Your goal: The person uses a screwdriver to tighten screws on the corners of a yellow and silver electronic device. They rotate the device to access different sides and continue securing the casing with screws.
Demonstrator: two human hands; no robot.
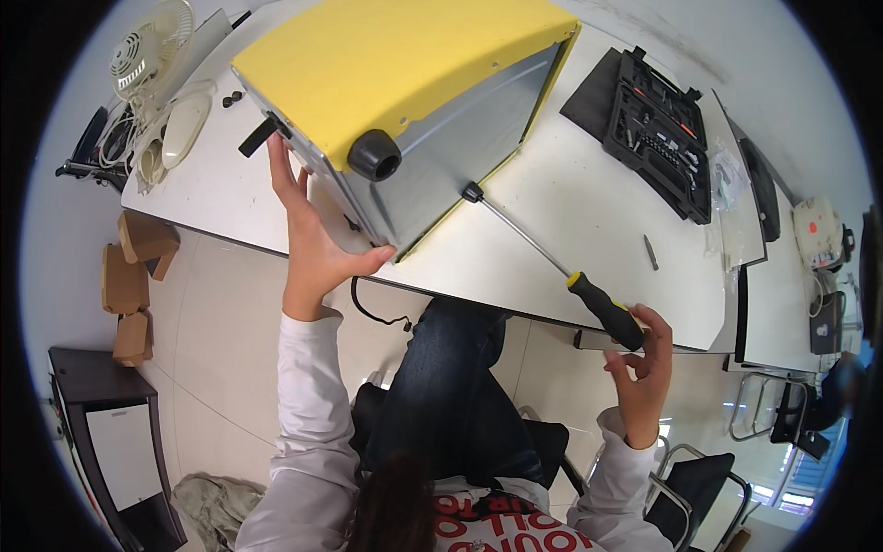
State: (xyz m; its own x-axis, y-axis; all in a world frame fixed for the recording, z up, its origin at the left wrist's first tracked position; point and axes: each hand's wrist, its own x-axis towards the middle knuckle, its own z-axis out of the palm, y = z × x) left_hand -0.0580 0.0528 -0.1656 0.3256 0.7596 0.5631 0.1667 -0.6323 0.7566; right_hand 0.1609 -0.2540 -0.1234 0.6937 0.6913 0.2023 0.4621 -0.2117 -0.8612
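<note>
A yellow metal box-shaped appliance (405,64) is tilted on the white table, its grey metal underside (441,138) facing me. My left hand (317,235) grips its near left edge, thumb on the lower corner and fingers up the side beside a black knob-like part (258,138). A black rubber foot (374,155) sticks out of the underside. My right hand (644,368) holds the handle end of a screwdriver (602,308) with a black and yellow grip. The screwdriver's long shaft reaches a second black foot (472,191) at the box's lower edge.
An open black tool case (658,138) lies at the right of the table (570,202), with a small dark bit-like piece (651,252) nearer me. Small black pieces (232,98) lie at left, near a white fan (152,51) and cables. A black cord (377,313) hangs below the table edge.
</note>
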